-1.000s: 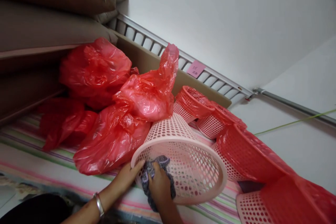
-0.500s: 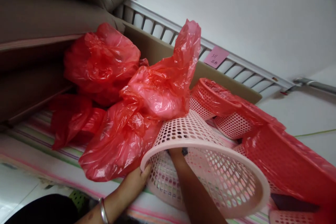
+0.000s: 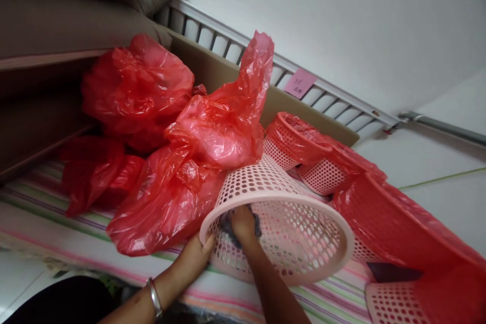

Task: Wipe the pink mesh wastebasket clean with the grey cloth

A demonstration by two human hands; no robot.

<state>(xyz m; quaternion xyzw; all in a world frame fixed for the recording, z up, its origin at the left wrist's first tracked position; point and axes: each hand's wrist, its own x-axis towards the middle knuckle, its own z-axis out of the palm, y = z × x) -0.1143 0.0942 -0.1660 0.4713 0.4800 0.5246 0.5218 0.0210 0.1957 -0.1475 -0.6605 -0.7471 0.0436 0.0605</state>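
A pink perforated basket [image 3: 258, 179] lies tipped on its side, its open rim facing me. My left hand [image 3: 198, 255], with a silver bangle at the wrist, grips the rim at its left edge. Inside the basket, my right hand [image 3: 243, 223] is closed on a dark grey cloth [image 3: 230, 228] and presses it near the inner left wall. Red plastic bags [image 3: 167, 202] with pink contents rest against the basket's left side.
More pink baskets lined with red plastic [image 3: 322, 177] stand at the right. Behind are a cardboard panel [image 3: 212, 66], a white railing [image 3: 231, 35] and a pink note [image 3: 299, 83]. Striped cloth [image 3: 235, 293] lies underneath; brown packages [image 3: 68, 25] are stacked upper left.
My right hand has come nearer the basket's opening, and the grey cloth now shows more. The basket's rim has turned and shifted slightly left. The view has shifted a little.
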